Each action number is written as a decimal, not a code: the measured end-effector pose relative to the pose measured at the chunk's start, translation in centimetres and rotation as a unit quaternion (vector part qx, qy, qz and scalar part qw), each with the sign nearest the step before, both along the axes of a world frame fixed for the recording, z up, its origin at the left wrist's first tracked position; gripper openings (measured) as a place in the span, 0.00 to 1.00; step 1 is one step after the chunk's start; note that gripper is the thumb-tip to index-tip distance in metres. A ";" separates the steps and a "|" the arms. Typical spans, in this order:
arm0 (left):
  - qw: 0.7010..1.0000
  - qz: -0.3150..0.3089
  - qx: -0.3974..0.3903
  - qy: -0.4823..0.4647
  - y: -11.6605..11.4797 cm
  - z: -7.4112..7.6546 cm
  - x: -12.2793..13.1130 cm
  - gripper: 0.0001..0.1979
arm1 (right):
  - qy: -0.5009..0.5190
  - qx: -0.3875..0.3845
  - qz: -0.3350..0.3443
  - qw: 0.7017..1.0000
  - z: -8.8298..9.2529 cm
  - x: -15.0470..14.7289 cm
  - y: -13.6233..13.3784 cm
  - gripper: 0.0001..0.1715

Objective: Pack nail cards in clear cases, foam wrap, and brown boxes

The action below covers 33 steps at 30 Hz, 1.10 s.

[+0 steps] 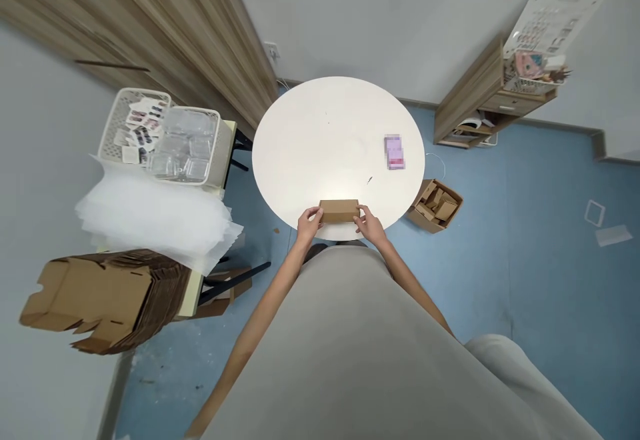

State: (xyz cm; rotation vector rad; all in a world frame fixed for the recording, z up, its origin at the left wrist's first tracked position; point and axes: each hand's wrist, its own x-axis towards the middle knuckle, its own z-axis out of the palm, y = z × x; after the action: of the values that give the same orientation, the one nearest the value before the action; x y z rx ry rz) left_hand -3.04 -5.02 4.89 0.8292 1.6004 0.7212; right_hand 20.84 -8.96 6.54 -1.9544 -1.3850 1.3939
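Note:
A small brown cardboard box (339, 210) lies closed at the near edge of the round white table (325, 140). My left hand (309, 221) grips the box's left end, fingers curled round it. My right hand (369, 222) grips its right end the same way. A small pink and purple item (395, 152) lies on the table to the right, apart from the box and both hands.
Left of me, a stack of flat cardboard blanks (100, 297), a pile of white foam sheets (155, 213) and white baskets (160, 137) of small packets. An open carton of cardboard pieces (436, 205) sits on the blue floor. A wooden shelf unit (493, 97) stands at the right wall.

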 end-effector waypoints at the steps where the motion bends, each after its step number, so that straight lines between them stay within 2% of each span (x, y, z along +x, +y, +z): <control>1: 1.000 -0.002 0.006 -0.002 -0.3 0.6 -0.2 0.18 | 0.008 0.000 -0.008 1.000 0.6 -0.1 -0.8 0.23; 6: 0.999 -0.007 0.048 -0.025 -2.8 3.3 -0.4 0.17 | 0.118 -0.017 -0.102 0.988 2.2 -1.0 -4.2 0.29; 9: 0.991 -0.020 0.130 -0.004 -5.3 5.1 0.6 0.21 | 0.173 -0.005 -0.182 0.968 2.7 -1.3 -5.4 0.33; 11: 0.977 -0.027 0.211 0.032 -7.1 6.6 1.9 0.22 | 0.206 -0.012 -0.226 0.952 3.2 -1.4 -6.0 0.32; 14: 0.940 -0.063 0.325 0.081 -9.7 8.8 4.5 0.20 | 0.240 -0.037 -0.256 0.936 4.3 -1.0 -7.5 0.26; 18: 0.904 -0.145 0.396 0.071 -12.5 10.5 8.0 0.17 | 0.276 -0.074 -0.264 0.921 5.3 -0.1 -11.0 0.21; 22: 0.889 -0.203 0.408 0.046 -14.2 10.6 10.0 0.17 | 0.346 -0.134 -0.278 0.886 5.4 1.1 -14.0 0.21; 25: 0.886 -0.211 0.409 0.057 -14.4 10.3 10.7 0.17 | 0.352 -0.144 -0.323 0.867 4.8 2.6 -14.5 0.17; 30: 0.908 -0.176 0.372 0.078 -12.7 9.5 13.0 0.20 | 0.394 -0.051 -0.411 0.820 3.7 7.2 -13.6 0.08; 33: 0.931 -0.166 0.315 0.077 -10.9 8.0 16.3 0.20 | 0.406 0.011 -0.436 0.803 3.1 11.6 -13.3 0.13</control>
State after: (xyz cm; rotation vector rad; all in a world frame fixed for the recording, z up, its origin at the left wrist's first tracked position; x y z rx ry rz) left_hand 13.24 -15.95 12.93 1.6145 1.3124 0.9527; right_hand 32.44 -22.25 9.61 -1.3339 -0.0551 1.3906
